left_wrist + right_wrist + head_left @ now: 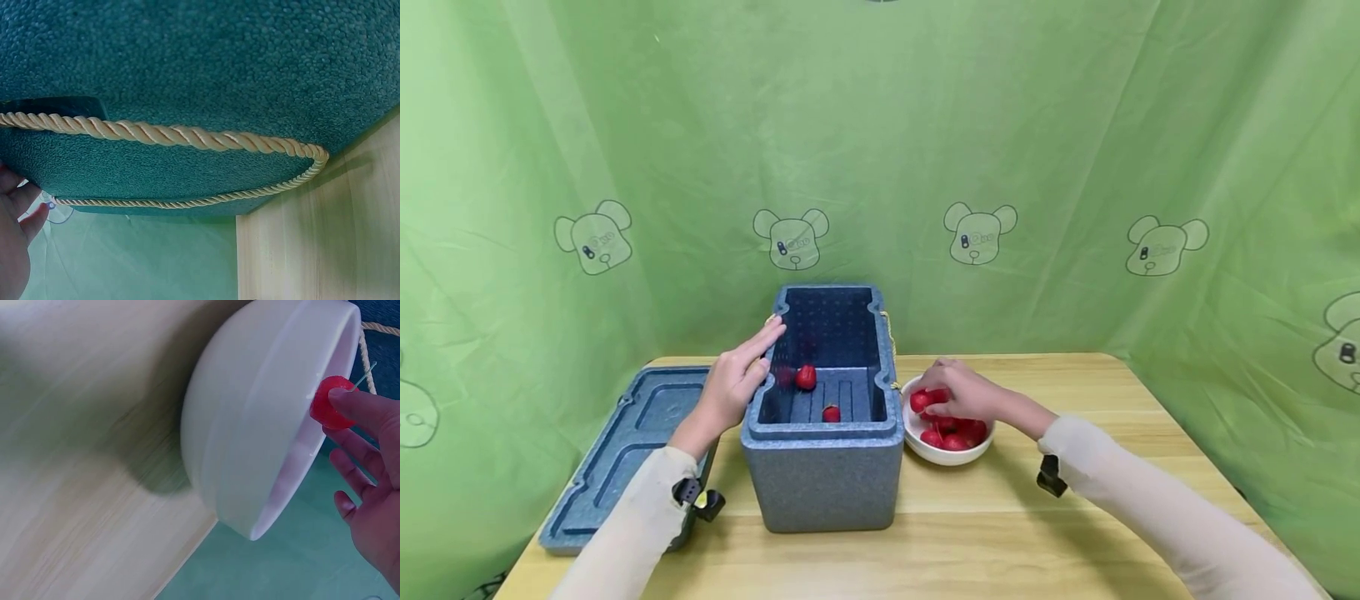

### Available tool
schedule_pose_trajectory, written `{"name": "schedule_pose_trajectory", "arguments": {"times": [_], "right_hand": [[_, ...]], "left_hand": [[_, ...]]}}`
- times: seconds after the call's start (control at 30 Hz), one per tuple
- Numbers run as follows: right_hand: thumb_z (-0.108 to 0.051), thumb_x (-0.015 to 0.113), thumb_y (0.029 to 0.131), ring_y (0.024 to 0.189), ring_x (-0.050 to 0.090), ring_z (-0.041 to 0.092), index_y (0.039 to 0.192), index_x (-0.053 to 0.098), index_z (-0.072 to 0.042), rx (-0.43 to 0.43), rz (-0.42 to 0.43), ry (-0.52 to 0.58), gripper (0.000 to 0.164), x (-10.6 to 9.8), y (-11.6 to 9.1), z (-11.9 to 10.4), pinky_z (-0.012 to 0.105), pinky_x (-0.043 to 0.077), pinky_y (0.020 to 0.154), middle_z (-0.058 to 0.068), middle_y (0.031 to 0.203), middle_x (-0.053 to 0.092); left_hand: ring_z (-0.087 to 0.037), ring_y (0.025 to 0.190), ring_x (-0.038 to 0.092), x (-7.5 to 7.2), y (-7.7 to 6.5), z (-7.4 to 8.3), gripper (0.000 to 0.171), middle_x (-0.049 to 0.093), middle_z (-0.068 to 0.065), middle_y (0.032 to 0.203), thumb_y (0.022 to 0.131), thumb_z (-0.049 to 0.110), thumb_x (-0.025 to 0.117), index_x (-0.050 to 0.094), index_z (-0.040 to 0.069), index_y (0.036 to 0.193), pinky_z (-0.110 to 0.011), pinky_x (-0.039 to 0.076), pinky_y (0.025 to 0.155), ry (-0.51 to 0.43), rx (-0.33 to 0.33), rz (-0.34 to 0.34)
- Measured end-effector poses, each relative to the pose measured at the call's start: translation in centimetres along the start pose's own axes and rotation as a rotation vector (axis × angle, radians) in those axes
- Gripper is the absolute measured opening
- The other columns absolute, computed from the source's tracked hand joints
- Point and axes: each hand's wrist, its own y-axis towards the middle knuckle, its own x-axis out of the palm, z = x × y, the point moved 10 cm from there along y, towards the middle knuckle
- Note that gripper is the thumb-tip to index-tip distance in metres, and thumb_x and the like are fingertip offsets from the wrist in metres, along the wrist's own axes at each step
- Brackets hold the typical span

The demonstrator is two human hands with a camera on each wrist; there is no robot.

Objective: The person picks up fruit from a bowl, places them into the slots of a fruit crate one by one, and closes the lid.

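My left hand (pixel 739 379) rests on the left rim of a blue-grey foam box (pixel 823 483), its fingers straight along the edge. Two red fruits (pixel 806 377) lie on the floor inside that box. To the right, a white bowl (pixel 936 455) holds several more red fruits (pixel 955 442). Above the bowl, my right hand (pixel 966 390) pinches one small round red fruit (pixel 331 403) between thumb and fingers. A thin green stem sticks out of it in the right wrist view. Yellow twisted rope (pixel 187 136) hangs along the box side in the left wrist view.
The box lid (pixel 625 454) lies flat on the wooden table (pixel 1037 533) at the left, partly behind my left forearm. A green curtain (pixel 880 150) with printed bear heads hangs behind the table and at both sides. The bowl stands close beside the box.
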Motion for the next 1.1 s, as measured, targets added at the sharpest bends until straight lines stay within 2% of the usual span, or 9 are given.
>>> {"name": "schedule_pose_trajectory", "arguments": {"times": [0.13, 0.27, 0.53, 0.8, 1.1], "right_hand": [[-0.013, 0.081, 0.084, 0.103, 0.059, 0.022, 0.116, 0.077, -0.007, 0.04, 0.058, 0.012, 0.032, -1.2, -0.4, 0.1, 0.038, 0.04, 0.089, 0.002, 0.106, 0.078], [-0.01, 0.081, 0.083, 0.105, 0.056, 0.024, 0.116, 0.076, -0.006, 0.061, 0.131, 0.046, 0.033, -2.6, -0.8, 0.1, 0.036, 0.034, 0.086, 0.006, 0.11, 0.078], [-0.007, 0.082, 0.081, 0.105, 0.054, 0.023, 0.119, 0.076, -0.007, 0.119, 0.279, 0.075, 0.039, -5.3, -1.5, 0.2, 0.039, 0.033, 0.088, 0.009, 0.115, 0.077], [-0.004, 0.086, 0.076, 0.1, 0.058, 0.025, 0.117, 0.076, -0.007, 0.06, 0.419, 0.044, 0.042, -8.2, -1.4, -0.6, 0.041, 0.036, 0.088, 0.01, 0.111, 0.078], [-0.006, 0.085, 0.078, 0.103, 0.058, 0.024, 0.119, 0.075, -0.007, 0.011, 0.466, 0.033, 0.042, -11.5, 0.0, -2.6, 0.039, 0.036, 0.09, 0.011, 0.114, 0.077]], "left_hand": [[-0.034, 0.14, 0.052, 0.0, 0.0, 0.0, 0.051, 0.052, -0.014, 0.154, 0.098, 0.017, 0.043, 0.056, 0.006, 0.146, -0.055, 0.046, 0.108, -0.003, -0.002, -0.001], [-0.034, 0.139, 0.052, -0.1, 0.0, 0.0, 0.051, 0.051, -0.013, 0.154, 0.098, 0.017, 0.042, 0.055, 0.006, 0.147, -0.055, 0.047, 0.108, 0.0, -0.001, 0.001], [-0.036, 0.138, 0.053, -0.1, 0.0, 0.1, 0.051, 0.052, -0.014, 0.153, 0.098, 0.017, 0.043, 0.056, 0.005, 0.146, -0.055, 0.047, 0.107, 0.002, 0.011, 0.006], [-0.035, 0.139, 0.053, -0.1, 0.0, 0.2, 0.05, 0.052, -0.014, 0.153, 0.098, 0.016, 0.044, 0.056, 0.005, 0.146, -0.055, 0.047, 0.107, 0.002, 0.008, 0.005], [-0.036, 0.139, 0.052, 0.1, 0.0, -0.1, 0.051, 0.05, -0.013, 0.155, 0.099, 0.017, 0.043, 0.055, 0.006, 0.147, -0.057, 0.047, 0.107, 0.007, -0.006, -0.011]]}}
